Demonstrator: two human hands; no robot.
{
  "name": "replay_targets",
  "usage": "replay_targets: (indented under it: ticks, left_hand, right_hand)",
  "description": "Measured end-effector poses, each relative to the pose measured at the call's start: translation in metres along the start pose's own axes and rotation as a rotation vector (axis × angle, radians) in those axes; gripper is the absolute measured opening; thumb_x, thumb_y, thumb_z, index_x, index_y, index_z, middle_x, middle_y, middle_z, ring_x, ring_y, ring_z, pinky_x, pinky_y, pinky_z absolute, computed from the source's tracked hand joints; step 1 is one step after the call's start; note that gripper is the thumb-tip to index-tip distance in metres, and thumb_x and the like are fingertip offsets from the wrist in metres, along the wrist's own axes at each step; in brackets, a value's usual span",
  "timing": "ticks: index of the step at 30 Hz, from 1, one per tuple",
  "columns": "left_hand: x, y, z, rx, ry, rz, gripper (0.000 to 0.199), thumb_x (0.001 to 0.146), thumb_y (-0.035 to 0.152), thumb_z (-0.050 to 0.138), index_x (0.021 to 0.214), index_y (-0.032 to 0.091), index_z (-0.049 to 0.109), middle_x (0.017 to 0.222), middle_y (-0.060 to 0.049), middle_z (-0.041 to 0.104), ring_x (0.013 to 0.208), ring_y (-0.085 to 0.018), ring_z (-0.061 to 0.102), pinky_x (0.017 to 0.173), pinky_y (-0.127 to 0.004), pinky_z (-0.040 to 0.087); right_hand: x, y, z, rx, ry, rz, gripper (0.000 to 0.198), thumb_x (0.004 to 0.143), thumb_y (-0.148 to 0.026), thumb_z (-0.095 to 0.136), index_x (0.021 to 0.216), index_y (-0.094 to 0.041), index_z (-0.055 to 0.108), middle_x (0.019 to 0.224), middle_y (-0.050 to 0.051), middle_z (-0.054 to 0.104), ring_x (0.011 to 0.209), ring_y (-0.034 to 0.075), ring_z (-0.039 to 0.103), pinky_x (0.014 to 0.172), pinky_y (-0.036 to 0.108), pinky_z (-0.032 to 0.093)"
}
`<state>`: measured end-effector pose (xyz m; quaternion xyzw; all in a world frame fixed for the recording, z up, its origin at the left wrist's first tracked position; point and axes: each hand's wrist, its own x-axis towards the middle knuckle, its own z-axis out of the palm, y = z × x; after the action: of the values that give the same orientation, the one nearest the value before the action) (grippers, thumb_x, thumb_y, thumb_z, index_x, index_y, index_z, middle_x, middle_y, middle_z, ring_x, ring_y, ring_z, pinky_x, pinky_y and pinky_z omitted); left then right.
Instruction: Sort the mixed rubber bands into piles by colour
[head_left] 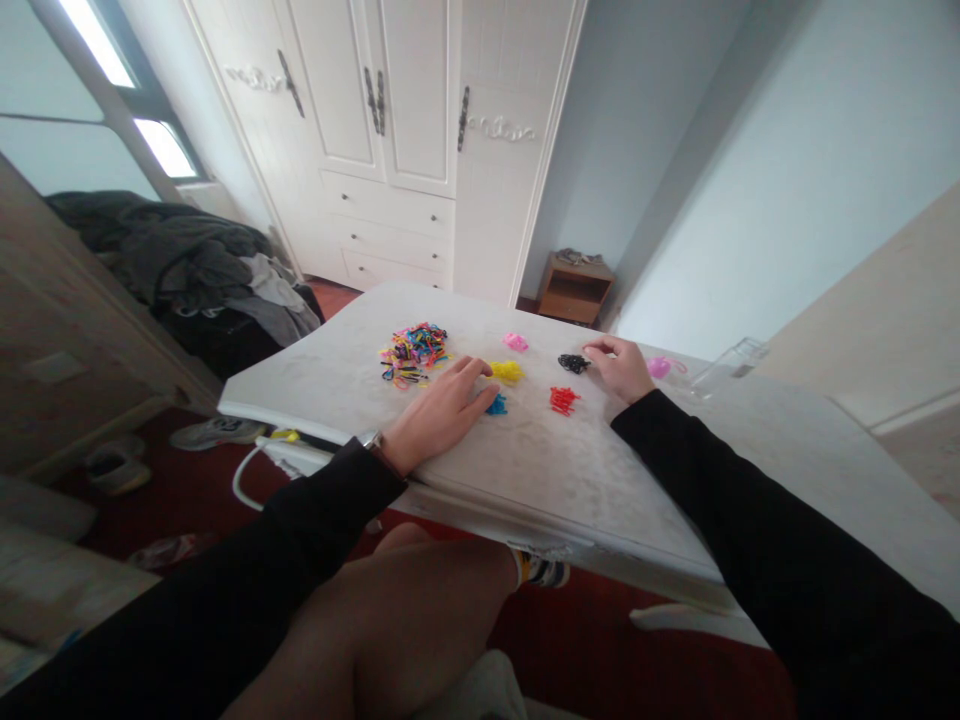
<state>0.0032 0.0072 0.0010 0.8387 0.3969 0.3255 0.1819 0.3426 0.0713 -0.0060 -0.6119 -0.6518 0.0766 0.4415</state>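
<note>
On the white table [600, 480] lies a mixed heap of small, thin coloured pieces [417, 345], too small to name. To its right are sorted piles: pink [515, 342], yellow [507, 373], blue [496, 404], red [563, 401] and black [574, 363]. My left hand [442, 415] rests palm down between the mixed heap and the yellow and blue piles, thumb and fingers apart, partly covering the blue one. My right hand [621, 368] is beside the black pile, its fingers curled with the tips together. Whatever they pinch, if anything, cannot be made out.
Behind my right hand lie a pink item [664, 367] and a clear glass or plastic container [731, 365] on its side. A white wardrobe [390, 150] and a small wooden cabinet [574, 290] stand beyond the table. Clothes [195, 265] are heaped at left.
</note>
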Motion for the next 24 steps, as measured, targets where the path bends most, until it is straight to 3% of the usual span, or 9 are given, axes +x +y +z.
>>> replay_targets:
  ticks: [4, 10, 24]
  left_hand:
    - [0.0002, -0.0003, -0.0001, 0.007, 0.012, -0.007, 0.031, 0.106, 0.042, 0.045, 0.119, 0.019, 0.062, 0.128, -0.013, 0.068, 0.119, -0.028, 0.066, 0.109, -0.045, 0.05]
    - [0.0009, -0.0005, -0.0007, 0.049, 0.037, -0.085, 0.031, 0.107, 0.043, 0.043, 0.112, 0.018, 0.061, 0.121, -0.014, 0.072, 0.121, -0.03, 0.065, 0.109, -0.047, 0.049]
    - [0.0005, -0.0032, -0.0002, 0.057, 0.046, -0.083, 0.028, 0.106, 0.044, 0.043, 0.109, 0.021, 0.06, 0.119, -0.013, 0.074, 0.118, -0.029, 0.067, 0.106, -0.046, 0.051]
  right_hand:
    - [-0.0002, -0.0004, 0.0033, 0.017, -0.067, -0.016, 0.02, 0.083, -0.032, 0.063, 0.086, -0.022, 0.08, 0.098, 0.007, 0.084, 0.095, 0.026, 0.074, 0.096, 0.043, 0.055]
    - [-0.0003, -0.0005, 0.0046, 0.031, -0.123, -0.017, 0.026, 0.084, -0.036, 0.062, 0.085, -0.02, 0.082, 0.093, 0.009, 0.084, 0.09, 0.026, 0.075, 0.092, 0.042, 0.056]
    - [0.0003, 0.0026, 0.004, 0.05, -0.048, 0.009, 0.024, 0.084, -0.037, 0.059, 0.077, -0.021, 0.076, 0.085, 0.007, 0.081, 0.085, 0.025, 0.072, 0.084, 0.04, 0.056]
